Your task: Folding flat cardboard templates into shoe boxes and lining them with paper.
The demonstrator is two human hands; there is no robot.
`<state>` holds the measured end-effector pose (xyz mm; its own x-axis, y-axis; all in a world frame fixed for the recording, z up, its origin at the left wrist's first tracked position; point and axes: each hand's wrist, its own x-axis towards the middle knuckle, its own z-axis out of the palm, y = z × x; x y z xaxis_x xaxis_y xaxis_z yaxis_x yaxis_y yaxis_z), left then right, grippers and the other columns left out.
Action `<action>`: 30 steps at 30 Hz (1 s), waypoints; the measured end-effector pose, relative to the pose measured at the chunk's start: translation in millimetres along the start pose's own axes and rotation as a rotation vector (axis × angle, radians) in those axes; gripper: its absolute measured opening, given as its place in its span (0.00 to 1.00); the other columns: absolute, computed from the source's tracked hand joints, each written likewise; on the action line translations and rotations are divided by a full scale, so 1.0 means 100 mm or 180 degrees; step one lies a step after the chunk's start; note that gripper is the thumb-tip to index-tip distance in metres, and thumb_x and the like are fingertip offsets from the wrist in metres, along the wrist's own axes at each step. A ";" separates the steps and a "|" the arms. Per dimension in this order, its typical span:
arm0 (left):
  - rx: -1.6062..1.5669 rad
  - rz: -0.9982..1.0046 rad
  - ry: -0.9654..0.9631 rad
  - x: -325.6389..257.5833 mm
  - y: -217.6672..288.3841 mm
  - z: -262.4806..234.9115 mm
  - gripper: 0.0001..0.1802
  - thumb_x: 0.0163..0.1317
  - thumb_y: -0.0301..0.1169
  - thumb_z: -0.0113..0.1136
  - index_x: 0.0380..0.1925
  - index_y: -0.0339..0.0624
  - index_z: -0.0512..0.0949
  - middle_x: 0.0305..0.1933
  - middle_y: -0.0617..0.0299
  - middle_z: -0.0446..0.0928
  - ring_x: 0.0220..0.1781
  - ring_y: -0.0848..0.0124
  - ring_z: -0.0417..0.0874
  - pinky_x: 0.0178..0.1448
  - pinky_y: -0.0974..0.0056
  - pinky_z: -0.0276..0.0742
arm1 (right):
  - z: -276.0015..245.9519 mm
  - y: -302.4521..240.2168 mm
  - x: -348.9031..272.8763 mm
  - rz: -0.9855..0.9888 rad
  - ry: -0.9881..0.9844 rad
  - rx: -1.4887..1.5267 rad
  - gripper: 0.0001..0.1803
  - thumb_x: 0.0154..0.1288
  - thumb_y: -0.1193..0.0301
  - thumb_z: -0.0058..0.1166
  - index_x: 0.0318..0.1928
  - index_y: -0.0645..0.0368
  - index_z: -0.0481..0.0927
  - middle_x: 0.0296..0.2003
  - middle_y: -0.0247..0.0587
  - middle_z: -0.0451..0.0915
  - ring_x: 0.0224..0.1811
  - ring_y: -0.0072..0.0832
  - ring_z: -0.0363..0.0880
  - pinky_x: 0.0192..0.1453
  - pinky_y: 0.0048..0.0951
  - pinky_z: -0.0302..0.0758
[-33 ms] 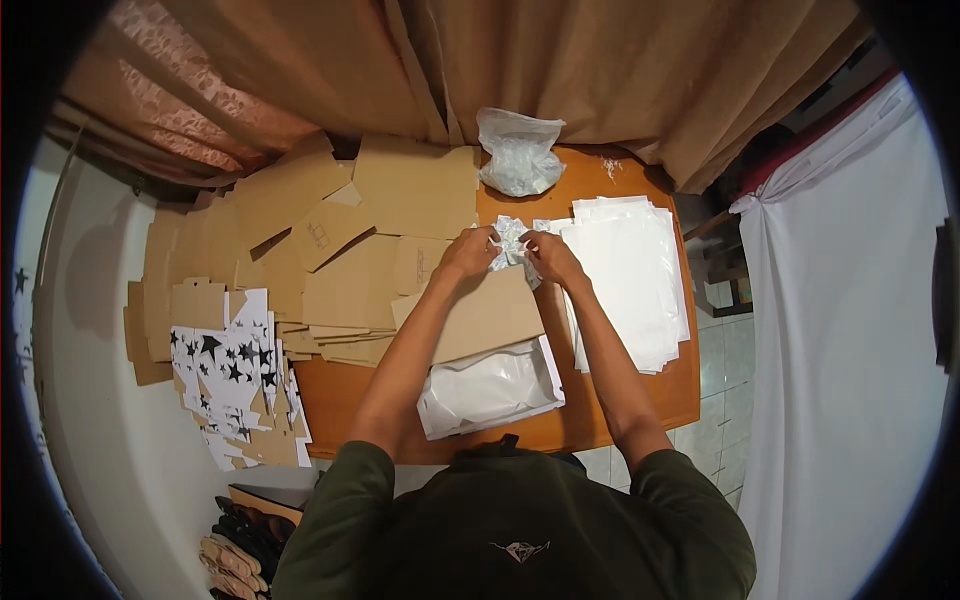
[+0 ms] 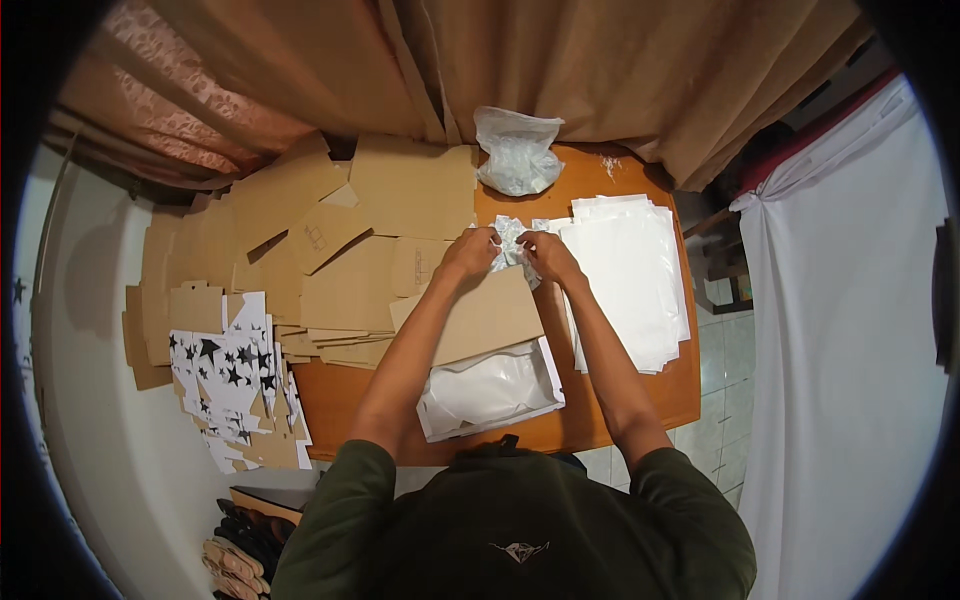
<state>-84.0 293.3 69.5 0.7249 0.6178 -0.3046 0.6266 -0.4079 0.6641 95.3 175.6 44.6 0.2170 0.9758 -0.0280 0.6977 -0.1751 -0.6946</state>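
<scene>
My left hand point(image 2: 472, 252) and my right hand point(image 2: 549, 257) are close together beyond the open box. The fingers of both are pinched on small white packets with grey print point(image 2: 508, 232), in a cluster on the table; their contents cannot be made out. Just below my hands, the box's raised lid point(image 2: 480, 315) shows its brown cardboard inside. Nearer to me sits the white box body point(image 2: 432, 414), with a glossy white plastic-wrapped item point(image 2: 490, 385) lying in it. Part of the packets is hidden behind my fingers and the lid.
Flat brown cardboard pieces point(image 2: 345, 285) cover the table's left side. White star-printed cardboard point(image 2: 225, 365) lies at its near left. White plastic bags point(image 2: 625, 285) are stacked on the right. A translucent bag of similar packets point(image 2: 520, 165) stands at the back, before brown curtains point(image 2: 560, 65).
</scene>
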 end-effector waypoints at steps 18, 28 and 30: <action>0.0010 -0.0055 0.0202 0.70 -0.34 0.59 0.05 0.56 0.26 0.67 0.31 0.37 0.81 0.40 0.47 0.85 0.45 0.49 0.87 0.49 0.51 0.81 | 0.49 0.31 0.25 0.0402 -0.0009 0.0157 0.17 0.53 0.75 0.72 0.45 0.62 0.84 0.44 0.49 0.79 0.50 0.46 0.81 0.55 0.41 0.78; -0.1414 0.0471 0.0518 0.06 0.24 -0.03 0.08 0.60 0.20 0.65 0.37 0.36 0.76 0.33 0.51 0.83 0.39 0.60 0.88 0.43 0.58 0.80 | -0.18 -0.33 0.11 0.0213 0.0192 0.1168 0.12 0.66 0.71 0.67 0.45 0.65 0.81 0.30 0.41 0.83 0.32 0.24 0.81 0.41 0.29 0.78; -0.1805 0.0506 0.0625 -0.23 0.28 -0.08 0.08 0.61 0.20 0.64 0.38 0.36 0.75 0.33 0.53 0.83 0.38 0.64 0.88 0.42 0.59 0.81 | -0.26 -0.56 -0.04 0.0216 0.0018 0.1080 0.11 0.68 0.71 0.66 0.45 0.64 0.81 0.29 0.38 0.84 0.32 0.20 0.81 0.38 0.27 0.77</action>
<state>-85.1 273.4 100.9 0.6969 0.7131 -0.0766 0.2266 -0.1176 0.9669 72.8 178.5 102.5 0.2596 0.9625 -0.0792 0.4150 -0.1852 -0.8908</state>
